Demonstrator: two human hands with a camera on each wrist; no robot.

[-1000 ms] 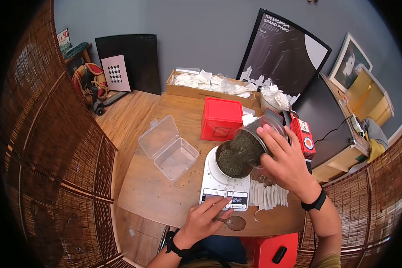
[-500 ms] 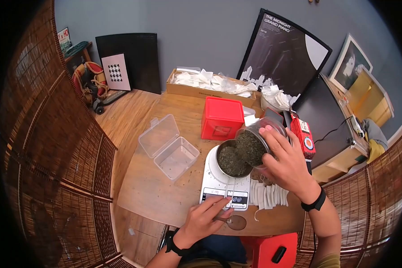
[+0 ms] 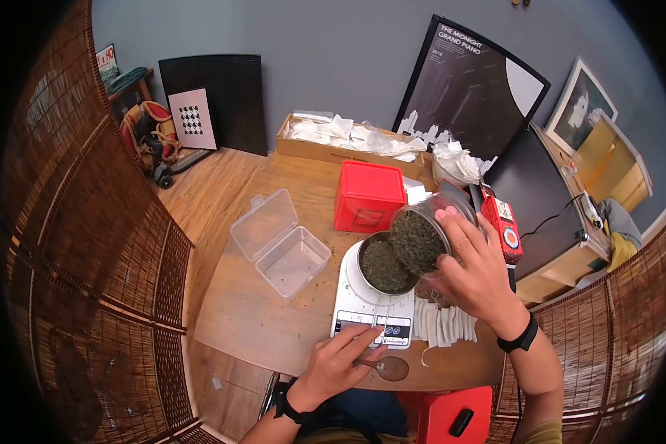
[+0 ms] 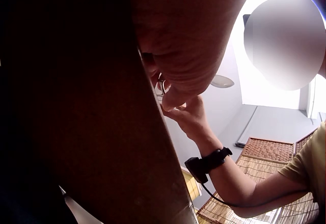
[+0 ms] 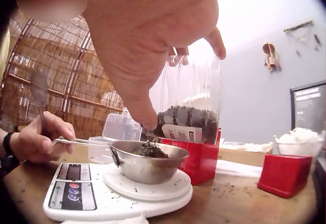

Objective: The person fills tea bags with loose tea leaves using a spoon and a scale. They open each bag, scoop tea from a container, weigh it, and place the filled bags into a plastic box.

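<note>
My right hand (image 3: pixel 477 270) grips a clear plastic jar (image 5: pixel 196 81) of dark dried leaves, tipped with its mouth over the near right rim of a small metal bowl (image 5: pixel 140 168). Leaves (image 3: pixel 382 266) also lie in the bowl, which sits on a white kitchen scale (image 3: pixel 345 296). My left hand (image 3: pixel 337 366) pinches the bowl's wire handle (image 5: pixel 84 142) and has a spoon (image 3: pixel 394 368) in the same grasp, its head pointing right in the head view. In the left wrist view, the dark table edge hides most of the work.
An open clear plastic box (image 3: pixel 292 263) lies left of the scale, and a red canister (image 3: pixel 368 196) stands behind it. Filled white bags (image 3: pixel 445 323) line up to the right. Further back are a carton (image 3: pixel 348 154) of white packets and a red package (image 3: pixel 502 226).
Leaves were streaming from the jar into the bowl; now no falling stream shows. The right hand and jar have shifted slightly right. The left hand has stayed in place.
</note>
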